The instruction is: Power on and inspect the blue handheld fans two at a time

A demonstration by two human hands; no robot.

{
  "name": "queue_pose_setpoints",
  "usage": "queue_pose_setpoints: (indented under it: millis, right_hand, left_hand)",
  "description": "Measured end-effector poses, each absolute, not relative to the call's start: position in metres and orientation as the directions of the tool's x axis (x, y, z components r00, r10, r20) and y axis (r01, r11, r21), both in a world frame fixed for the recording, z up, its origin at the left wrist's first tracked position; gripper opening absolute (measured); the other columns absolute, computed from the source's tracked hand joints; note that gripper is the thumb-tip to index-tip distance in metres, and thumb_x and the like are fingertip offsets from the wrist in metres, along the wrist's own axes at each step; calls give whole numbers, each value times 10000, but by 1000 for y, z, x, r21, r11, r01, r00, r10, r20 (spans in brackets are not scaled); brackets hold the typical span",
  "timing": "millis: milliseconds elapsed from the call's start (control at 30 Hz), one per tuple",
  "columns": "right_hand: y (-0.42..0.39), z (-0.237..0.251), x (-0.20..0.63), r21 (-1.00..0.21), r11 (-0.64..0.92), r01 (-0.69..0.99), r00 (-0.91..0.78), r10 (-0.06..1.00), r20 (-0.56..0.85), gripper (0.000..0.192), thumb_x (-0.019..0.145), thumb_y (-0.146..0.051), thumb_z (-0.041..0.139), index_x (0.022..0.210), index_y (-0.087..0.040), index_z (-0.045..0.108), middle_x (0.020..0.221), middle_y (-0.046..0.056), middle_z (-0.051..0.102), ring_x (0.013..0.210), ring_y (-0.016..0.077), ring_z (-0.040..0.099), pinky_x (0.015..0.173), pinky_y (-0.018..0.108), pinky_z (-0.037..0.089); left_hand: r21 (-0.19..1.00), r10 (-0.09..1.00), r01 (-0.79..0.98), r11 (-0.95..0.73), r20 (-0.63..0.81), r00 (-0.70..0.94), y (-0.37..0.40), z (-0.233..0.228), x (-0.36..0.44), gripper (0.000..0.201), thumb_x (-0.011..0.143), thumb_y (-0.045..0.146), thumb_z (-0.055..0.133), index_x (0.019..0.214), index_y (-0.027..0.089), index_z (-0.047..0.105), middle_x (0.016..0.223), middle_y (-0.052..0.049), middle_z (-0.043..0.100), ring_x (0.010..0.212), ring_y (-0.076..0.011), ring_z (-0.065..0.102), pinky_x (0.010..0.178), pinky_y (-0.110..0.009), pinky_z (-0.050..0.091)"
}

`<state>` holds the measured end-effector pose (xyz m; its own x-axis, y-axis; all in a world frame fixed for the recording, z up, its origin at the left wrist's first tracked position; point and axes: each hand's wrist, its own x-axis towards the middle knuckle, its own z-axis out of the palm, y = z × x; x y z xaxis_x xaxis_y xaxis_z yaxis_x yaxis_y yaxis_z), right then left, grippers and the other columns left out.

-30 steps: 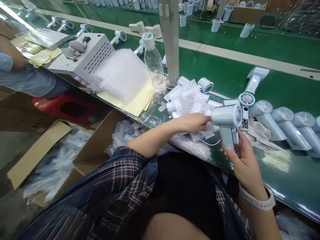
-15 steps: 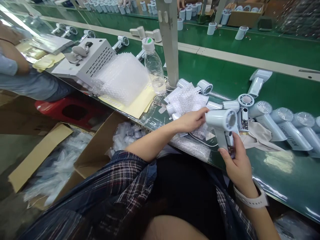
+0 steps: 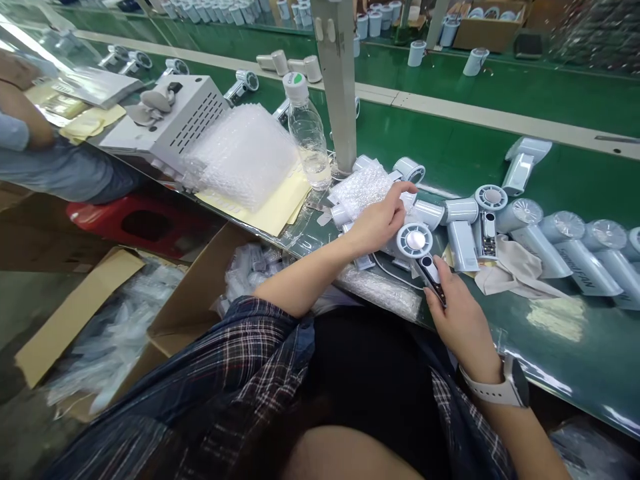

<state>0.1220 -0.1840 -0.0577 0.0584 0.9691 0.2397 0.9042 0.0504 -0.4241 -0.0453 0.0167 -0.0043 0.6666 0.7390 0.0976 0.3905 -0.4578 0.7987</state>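
- Since a second ago we have tipped the pale blue plastic handheld fan (image 3: pixel 420 250) over: its round grille used to face sideways up in the air, and now it faces up at us, lower and closer to the green belt (image 3: pixel 500 160).
- Our left hand (image 3: pixel 377 223) has also moved. It sat on the bubble wrap beside the fan, and now it lies farther along, on top of the clear bubble-wrap bag (image 3: pixel 363 190).
- Our right hand (image 3: pixel 463 320) is curled around the fan's handle, with the thumb on the dark strip on the handle. It holds the fan tight.
- Our left hand is half open. Its fingers rest on the bubble-wrap bag, but we cannot tell if they pinch it.
- From the fan, the bag lies up and to the left, just beside the round head.
- The fan's long line runs from our right hand up and left to the head, so the head points at the bag.
- Our left hand is the one nearer the bag.
- More pale blue fans (image 3: pixel 565 247) lie in a row to the right of our fan, with a beige cloth (image 3: pixel 510 270) between.
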Motion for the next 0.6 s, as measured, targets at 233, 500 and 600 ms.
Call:
queue_pose_setpoints:
  millis: [233,500,600]
  right_hand:
    - [-191,-39,118,-295,65,953,26,956,293,575,1120,-268,460,1683,-191,372,1254,197,752,1062,366,775,861,499,653]
    - [-201,-25,126,-226,-38,973,108,945,310,532,1112,-308,475,1627,-176,461,1137,174,788,952,364,786,785,472,629]
    - [-200,-29,121,-179,-82,980,137,936,324,528,1106,-288,479,1613,-141,470,1066,167,784,891,348,777,716,438,606]
  left_hand:
    - [490,501,374,-787,154,852,5,30,-52,435,1099,166,344,1521,211,440,1079,-49,720,975,-190,678,846,-315,503]
    - [364,393,335,-869,96,915,-4,47,-59,479,1116,184,341,1591,173,399,1258,-137,739,1144,-233,692,965,-350,526]
    - [538,420,335,-774,39,907,4,42,-56,456,1119,234,338,1571,206,391,1376,-137,716,1193,-228,703,1007,-343,530]
